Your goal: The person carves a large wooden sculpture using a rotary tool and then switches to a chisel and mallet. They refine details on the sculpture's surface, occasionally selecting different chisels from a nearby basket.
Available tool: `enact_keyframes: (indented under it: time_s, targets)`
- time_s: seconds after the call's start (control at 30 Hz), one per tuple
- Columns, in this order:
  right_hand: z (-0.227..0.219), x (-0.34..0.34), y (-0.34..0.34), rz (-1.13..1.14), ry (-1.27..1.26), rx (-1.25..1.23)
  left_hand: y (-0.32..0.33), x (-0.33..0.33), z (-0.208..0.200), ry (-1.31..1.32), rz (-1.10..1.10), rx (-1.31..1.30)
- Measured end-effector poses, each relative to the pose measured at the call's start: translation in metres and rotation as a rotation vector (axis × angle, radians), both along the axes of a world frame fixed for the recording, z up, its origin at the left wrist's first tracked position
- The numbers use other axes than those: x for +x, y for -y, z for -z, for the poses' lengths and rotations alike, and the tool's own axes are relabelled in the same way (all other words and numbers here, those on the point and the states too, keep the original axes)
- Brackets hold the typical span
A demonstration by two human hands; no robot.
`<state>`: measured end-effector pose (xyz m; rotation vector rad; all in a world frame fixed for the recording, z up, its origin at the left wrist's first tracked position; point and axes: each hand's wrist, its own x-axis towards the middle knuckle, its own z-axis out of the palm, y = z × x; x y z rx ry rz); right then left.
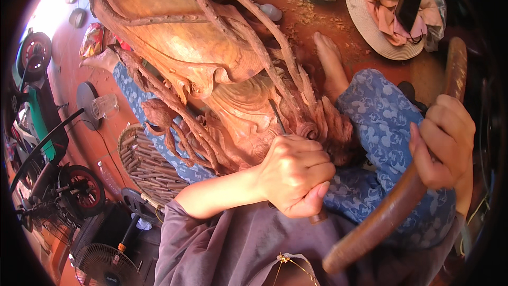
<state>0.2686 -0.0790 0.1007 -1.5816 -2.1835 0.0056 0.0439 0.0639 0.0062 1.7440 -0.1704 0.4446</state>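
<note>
A large wooden carving lies between my knees, with smooth leaf-like folds and branching stems raised over it. My left hand is closed around the handle of a carving chisel. Its thin dark blade points away from me, and the tip meets the carved folds near a stem. The butt of its wooden handle shows under my fist. On the right, my right hand is wrapped round the middle of a curved wooden club. One end of the club slants down toward my lap, apart from the chisel.
A round basket of chisels with wooden handles stands at my left. Farther left are a clear glass mug, a fan and a motorbike. A straw hat holding cloth and a phone lies far right, near wood shavings.
</note>
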Motion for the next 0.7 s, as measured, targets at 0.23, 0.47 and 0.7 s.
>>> enact_keyframes:
  time_s: [0.23, 0.47, 0.7]
  targets:
    - [0.01, 0.004, 0.001, -0.015, 0.03, 0.01, 0.004, 0.009, -0.002, -0.023, -0.071, -0.029]
    - [0.018, 0.006, 0.003, 0.055, 0.008, -0.076, -0.002, 0.012, -0.005, -0.058, -0.086, -0.027]
    - [0.014, 0.006, 0.004, 0.064, -0.032, -0.085, -0.003, 0.016, -0.006, 0.005, -0.043, -0.021]
